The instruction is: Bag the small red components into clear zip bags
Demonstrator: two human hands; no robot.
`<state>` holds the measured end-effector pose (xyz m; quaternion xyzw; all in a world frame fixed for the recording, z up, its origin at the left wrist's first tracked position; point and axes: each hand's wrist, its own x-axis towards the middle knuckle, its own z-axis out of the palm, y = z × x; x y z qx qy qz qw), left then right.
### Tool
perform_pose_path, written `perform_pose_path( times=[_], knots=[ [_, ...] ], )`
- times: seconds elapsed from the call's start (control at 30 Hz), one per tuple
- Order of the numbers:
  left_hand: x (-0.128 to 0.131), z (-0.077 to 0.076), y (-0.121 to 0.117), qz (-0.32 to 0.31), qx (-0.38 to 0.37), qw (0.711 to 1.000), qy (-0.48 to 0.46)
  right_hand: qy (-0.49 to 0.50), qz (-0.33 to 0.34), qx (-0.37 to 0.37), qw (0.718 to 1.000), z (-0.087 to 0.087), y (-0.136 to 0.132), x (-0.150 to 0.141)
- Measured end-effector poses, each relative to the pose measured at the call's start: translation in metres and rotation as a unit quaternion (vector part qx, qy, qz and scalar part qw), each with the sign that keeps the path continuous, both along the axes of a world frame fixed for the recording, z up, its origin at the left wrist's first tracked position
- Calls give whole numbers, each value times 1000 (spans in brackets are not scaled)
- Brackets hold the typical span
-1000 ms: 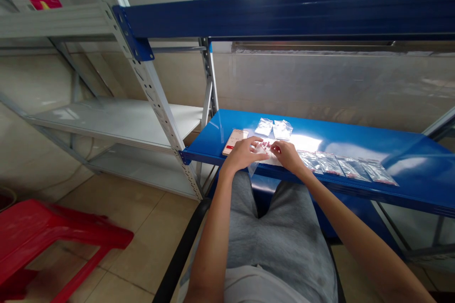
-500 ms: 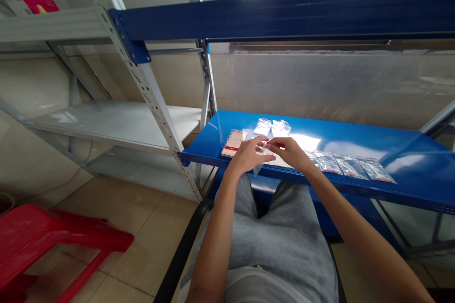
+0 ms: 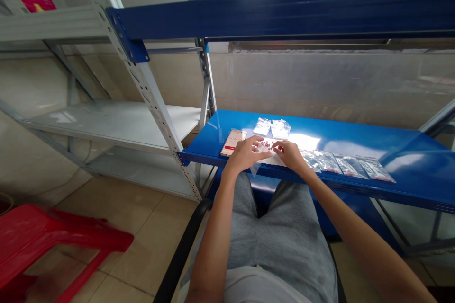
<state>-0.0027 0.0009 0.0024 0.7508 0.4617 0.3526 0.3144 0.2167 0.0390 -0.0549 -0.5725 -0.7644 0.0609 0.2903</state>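
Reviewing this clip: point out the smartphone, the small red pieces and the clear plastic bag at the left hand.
Smartphone (image 3: 233, 141): head view, middle of its screen.
Small red pieces (image 3: 266, 144): head view, middle of the cluster.
Clear plastic bag (image 3: 255, 168): head view, its lower corner.

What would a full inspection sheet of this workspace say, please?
Surface: blue shelf, glossy, with glare.
Work items: small red pieces on a white sheet; clear bag; row of four bags at right; two bags behind.
Clutter: phone, screen lit.
Hands: left hand holds the clear bag; right hand has fingertips at the red pieces.
Cables: nothing seen near the hands.
Surroundings: grey shelving and red stool, both left.
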Motion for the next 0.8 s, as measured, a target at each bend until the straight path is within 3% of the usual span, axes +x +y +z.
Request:
perform_pose_path(
  times=[0.27, 0.63, 0.8],
  knots=[
    [-2, -4, 1, 2, -5, 1000, -6, -40, -2, -5, 999, -10, 1, -4],
    [-1, 1, -2, -15, -7, 1000, -6, -94, -29, -10, 995, -5, 7, -22],
    [-1, 0, -1, -15, -1, 1000, -1, -68, -28, 2, 997, -2, 11, -23]
  ],
)
